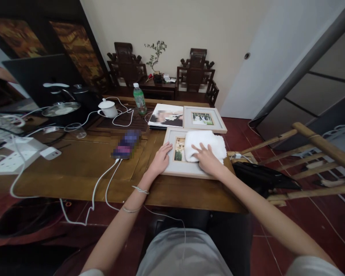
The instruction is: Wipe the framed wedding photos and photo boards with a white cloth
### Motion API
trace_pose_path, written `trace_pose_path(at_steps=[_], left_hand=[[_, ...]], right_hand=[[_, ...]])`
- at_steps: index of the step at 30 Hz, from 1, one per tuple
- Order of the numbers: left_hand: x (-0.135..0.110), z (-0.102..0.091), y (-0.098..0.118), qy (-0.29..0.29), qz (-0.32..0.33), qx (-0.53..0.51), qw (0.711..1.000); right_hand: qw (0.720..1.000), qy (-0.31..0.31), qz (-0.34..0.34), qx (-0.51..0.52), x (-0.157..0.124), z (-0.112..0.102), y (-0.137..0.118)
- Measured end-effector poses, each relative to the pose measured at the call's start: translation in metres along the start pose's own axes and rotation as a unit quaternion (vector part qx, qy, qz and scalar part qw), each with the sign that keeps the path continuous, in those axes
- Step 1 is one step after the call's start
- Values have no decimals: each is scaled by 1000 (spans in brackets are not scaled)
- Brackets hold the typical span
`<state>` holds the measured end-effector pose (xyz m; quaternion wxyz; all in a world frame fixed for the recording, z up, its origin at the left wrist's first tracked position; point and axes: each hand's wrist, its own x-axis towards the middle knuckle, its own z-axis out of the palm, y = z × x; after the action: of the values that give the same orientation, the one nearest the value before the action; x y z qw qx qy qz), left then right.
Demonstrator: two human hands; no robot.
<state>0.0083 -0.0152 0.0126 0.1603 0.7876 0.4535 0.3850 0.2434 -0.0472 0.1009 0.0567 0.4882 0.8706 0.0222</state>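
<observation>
Grey shirt [166, 253] below picture frame [174, 167]; left hand [160, 159], fingers slightly apart, on its edge; right hand [207, 158], fingers spread, on towel [204, 137] half-covering it.

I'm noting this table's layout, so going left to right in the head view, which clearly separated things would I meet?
White power strip, clear plastic cup, white lidded cup, green-labelled bottle, left hand, white cloth.
</observation>
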Motion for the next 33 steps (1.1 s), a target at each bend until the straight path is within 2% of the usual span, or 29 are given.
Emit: trace_pose_path(at_steps=[3, 5, 9, 13, 16, 19, 23, 25, 27, 33], left_hand=[[1, 1, 2, -2, -4, 4, 1000], [1, 1, 3, -2, -5, 9, 1000], [1, 1, 2, 0, -4, 12, 1000], [1, 1, 2, -6, -1, 9, 1000], [0, 1, 3, -12, -5, 11, 1000], [-1, 0, 4, -15, -13, 17, 1000], [-2, 1, 4, -14, -18, 26, 999], [-1, 2, 4, -11, -16, 30, 999], [-1, 2, 5, -10, -15, 33, 999], [0, 2, 8, -18, -7, 50, 999]], right_hand=[[997, -61, -24, 42, -38, -18, -20], [993, -78, -44, 72, -56, -28, -31], [989, -72, -56, 114, -65, -29, -41], [995, -29, -13, 97, -35, -8, -27], [998, 36, 26, 48, 2, 8, -2], [995, 86, 45, 6, 39, 15, 24], [994, 88, 57, -13, 63, 16, 36], [996, 72, 48, -13, 57, 15, 29], [998, 52, 29, -8, 39, 13, 16], [996, -46, -42, 67, -36, -11, -27]])
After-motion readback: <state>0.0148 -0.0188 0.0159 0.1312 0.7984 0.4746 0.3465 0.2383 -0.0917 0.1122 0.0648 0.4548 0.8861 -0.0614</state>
